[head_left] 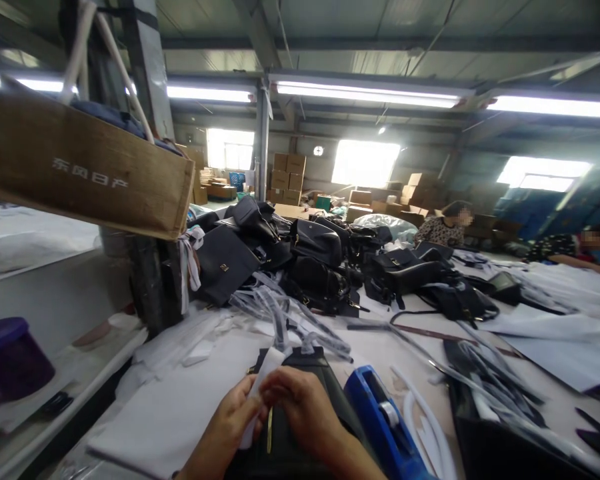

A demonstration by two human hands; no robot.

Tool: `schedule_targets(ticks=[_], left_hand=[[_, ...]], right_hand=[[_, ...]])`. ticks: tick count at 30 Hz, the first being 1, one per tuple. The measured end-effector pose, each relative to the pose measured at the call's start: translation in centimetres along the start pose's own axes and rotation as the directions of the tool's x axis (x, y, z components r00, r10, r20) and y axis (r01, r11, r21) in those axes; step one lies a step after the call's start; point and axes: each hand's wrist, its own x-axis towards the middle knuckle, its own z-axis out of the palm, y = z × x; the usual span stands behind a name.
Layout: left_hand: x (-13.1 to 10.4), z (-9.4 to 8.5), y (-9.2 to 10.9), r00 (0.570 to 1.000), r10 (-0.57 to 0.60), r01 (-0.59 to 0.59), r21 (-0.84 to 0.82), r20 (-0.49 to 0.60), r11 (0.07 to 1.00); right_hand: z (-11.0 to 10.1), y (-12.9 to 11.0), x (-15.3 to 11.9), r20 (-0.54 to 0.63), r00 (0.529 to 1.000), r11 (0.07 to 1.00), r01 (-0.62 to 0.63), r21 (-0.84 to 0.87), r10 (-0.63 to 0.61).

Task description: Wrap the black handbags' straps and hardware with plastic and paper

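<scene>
In front of me lies a black bag (325,377) with a gold zipper down its middle. A white strip (271,363) of paper or thin foam runs slantwise over the bag's upper left part. My left hand (235,413) is closed on the strip from the left. My right hand (300,403) bends over the strip from the other side, its curled fingers meeting the left ones; the fingertips are partly hidden. A strap wrapped in clear plastic (279,320) rises from the bag's top. Just right of the bag is a blue tape dispenser (380,417).
A heap of black bags (320,243) covers the table's far side, with loose plastic-wrapped straps before it. White sheets (180,400) lie at left. A brown tote bag (85,153) hangs from a post. Two people sit beyond, at right; a purple bucket (13,360) is low left.
</scene>
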Motion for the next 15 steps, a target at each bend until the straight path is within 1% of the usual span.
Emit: schedule_targets(ticks=[3, 7, 11, 15], left_hand=[[0.4, -0.5, -0.7, 0.999, 0.018, -0.019, 0.015, 0.044, 1.000], [1.0, -1.0, -1.9, 0.995, 0.060, -0.061, 0.003, 0.079, 0.998], [1.1, -1.0, -2.5, 0.996, 0.080, -0.080, -0.004, 0.038, 0.997], [1.2, -0.6, -2.6, 0.996, 0.088, -0.086, 0.063, -0.029, 0.994]], right_hand=[[-0.4, -0.3, 0.1, 0.008, 0.999, 0.996, -0.053, -0.069, 0.054], [-0.5, 0.1, 0.2, -0.009, 0.991, 0.985, -0.134, -0.107, 0.134], [-0.2, 0.6, 0.2, -0.014, 0.986, 0.983, -0.166, -0.083, 0.165], [-0.1, 0.6, 0.1, -0.017, 0.985, 0.984, -0.171, -0.044, 0.170]])
